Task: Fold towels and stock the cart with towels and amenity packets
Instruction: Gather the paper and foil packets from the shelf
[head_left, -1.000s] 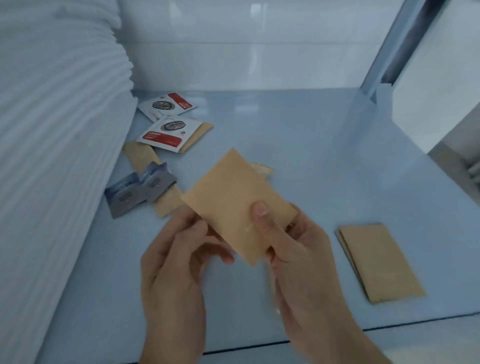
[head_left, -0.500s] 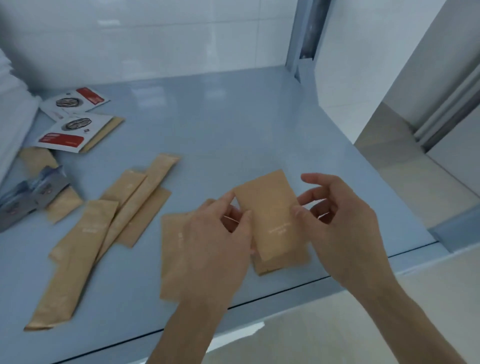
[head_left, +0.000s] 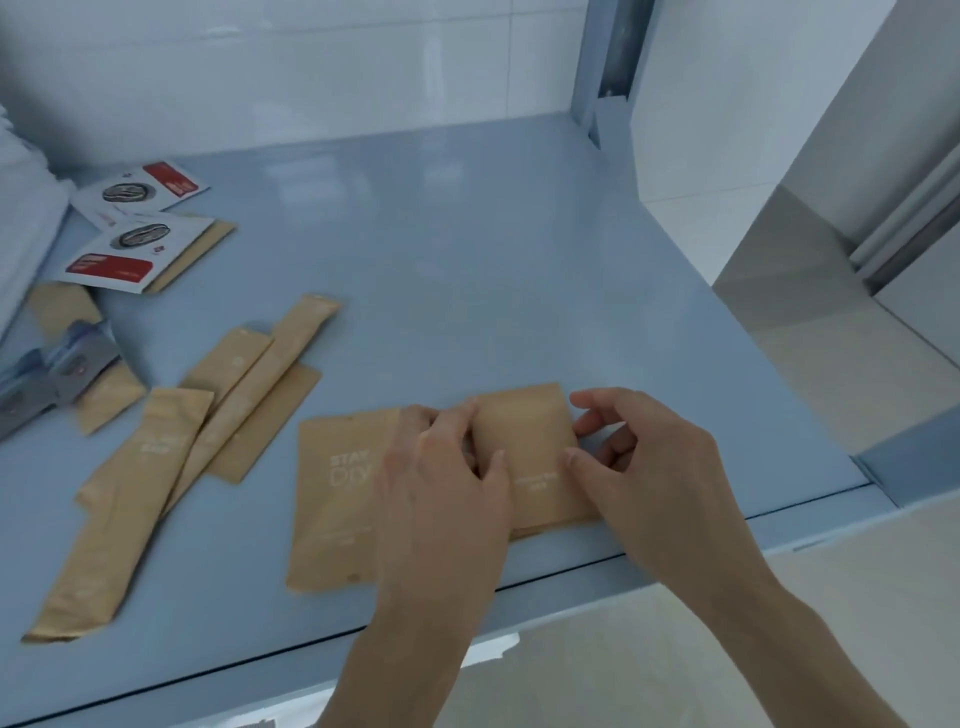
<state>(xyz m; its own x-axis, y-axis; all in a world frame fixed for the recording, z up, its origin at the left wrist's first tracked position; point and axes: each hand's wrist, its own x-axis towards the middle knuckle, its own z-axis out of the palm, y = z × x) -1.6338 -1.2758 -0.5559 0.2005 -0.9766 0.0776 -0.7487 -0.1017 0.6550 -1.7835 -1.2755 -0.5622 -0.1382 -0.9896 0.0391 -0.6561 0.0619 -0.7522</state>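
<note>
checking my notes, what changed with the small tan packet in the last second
The small tan paper packet, held up by both hands a second ago, has come down onto the tan stack near the grey-blue shelf's front edge. Left hand and right hand still touch it.

Open shelf is left behind and right; the left is blocked by scattered packets and towels.

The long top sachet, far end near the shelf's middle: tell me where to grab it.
Pinch the long sachet at its far tip, coming from the right. That end lies bare on the shelf; lower down it overlaps neighbouring sachets.
</note>
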